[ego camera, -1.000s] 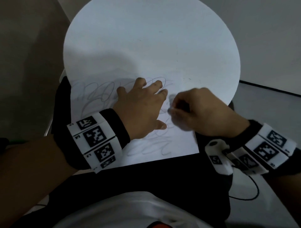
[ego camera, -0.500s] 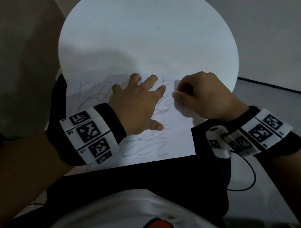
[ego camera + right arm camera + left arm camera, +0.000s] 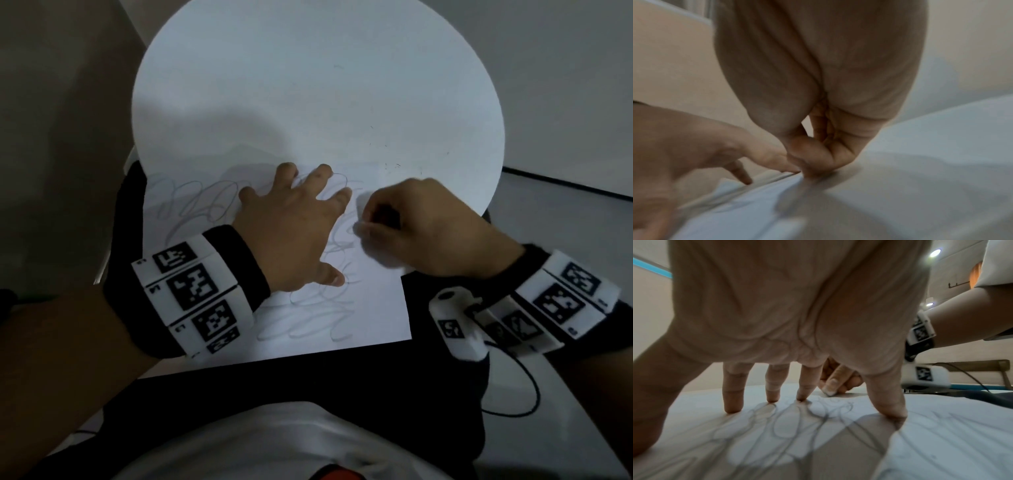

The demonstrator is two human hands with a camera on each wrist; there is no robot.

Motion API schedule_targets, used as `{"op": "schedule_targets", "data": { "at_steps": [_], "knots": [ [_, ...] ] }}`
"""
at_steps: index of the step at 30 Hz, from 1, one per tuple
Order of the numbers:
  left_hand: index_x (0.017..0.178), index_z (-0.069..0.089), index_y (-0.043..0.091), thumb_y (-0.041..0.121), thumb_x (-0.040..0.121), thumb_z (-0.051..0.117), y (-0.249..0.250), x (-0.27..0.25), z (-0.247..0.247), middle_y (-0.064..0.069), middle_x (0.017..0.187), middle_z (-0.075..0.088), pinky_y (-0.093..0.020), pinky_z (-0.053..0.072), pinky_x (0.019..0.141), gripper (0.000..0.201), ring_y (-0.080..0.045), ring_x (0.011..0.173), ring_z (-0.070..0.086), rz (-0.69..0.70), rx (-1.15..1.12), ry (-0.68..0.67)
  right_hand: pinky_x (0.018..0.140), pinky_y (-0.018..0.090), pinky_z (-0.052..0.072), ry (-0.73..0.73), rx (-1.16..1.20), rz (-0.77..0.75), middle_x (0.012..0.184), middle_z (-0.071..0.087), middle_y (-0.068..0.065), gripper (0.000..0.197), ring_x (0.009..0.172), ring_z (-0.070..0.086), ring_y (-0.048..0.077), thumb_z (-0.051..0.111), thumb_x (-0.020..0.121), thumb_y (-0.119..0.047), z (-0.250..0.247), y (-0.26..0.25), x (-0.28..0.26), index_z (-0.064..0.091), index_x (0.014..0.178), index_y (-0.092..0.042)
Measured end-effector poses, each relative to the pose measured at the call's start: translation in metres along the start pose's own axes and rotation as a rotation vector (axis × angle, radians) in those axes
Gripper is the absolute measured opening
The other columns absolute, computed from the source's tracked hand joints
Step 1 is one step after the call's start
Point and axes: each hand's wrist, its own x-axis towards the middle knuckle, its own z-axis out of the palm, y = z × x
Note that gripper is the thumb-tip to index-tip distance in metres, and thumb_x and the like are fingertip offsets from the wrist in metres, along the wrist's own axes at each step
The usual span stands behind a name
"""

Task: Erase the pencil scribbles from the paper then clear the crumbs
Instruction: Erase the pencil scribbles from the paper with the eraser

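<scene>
From above, the left hand (image 3: 291, 226) lies flat with fingers spread on the paper (image 3: 373, 308), while the right hand (image 3: 421, 229) is curled, rubbing scribbles (image 3: 308, 318) just right of it. In the left wrist view the fingertips (image 3: 733, 408) press down. The right wrist view is blurry, so I cannot tell what it pinches; hard rubbing could crumple the paper.

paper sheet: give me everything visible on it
The paper is a white sheet lying flat on the round white table, its near edge overhanging the lap. Grey looping pencil scribbles cover most of it. The left hand presses it with spread fingers; the right hand rubs its right side.
</scene>
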Motion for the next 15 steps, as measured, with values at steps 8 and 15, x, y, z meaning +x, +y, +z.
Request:
{"op": "schedule_targets", "data": {
  "at_steps": [8, 15],
  "knots": [
    [0.158, 0.009, 0.036, 0.08, 0.071, 0.066, 0.001, -0.001, 0.0, 0.003, 0.165, -0.002, -0.063, 0.045, 0.097, 0.113, -0.035, 0.147, 0.01, -0.001, 0.001, -0.002, 0.056, 0.018, 0.042, -0.088, 0.06, -0.043, 0.06, 0.065, -0.007, 0.019, 0.057, 0.06, 0.007, 0.069, 0.091, -0.029, 0.003, -0.005, -0.005, 0.066, 0.074, -0.02],
    [0.158, 0.009, 0.037, 0.08, 0.07, 0.067, 0.001, -0.002, 0.0, 0.004, 0.165, -0.002, -0.062, 0.045, 0.096, 0.113, -0.034, 0.147, 0.01, -0.004, 0.003, -0.008, 0.057, 0.02, 0.045, -0.092, 0.029, -0.085, 0.06, 0.065, -0.007, 0.019, 0.057, 0.06, 0.006, 0.068, 0.091, -0.03, 0.001, -0.003, -0.008, 0.066, 0.074, -0.021]
  ]
}}
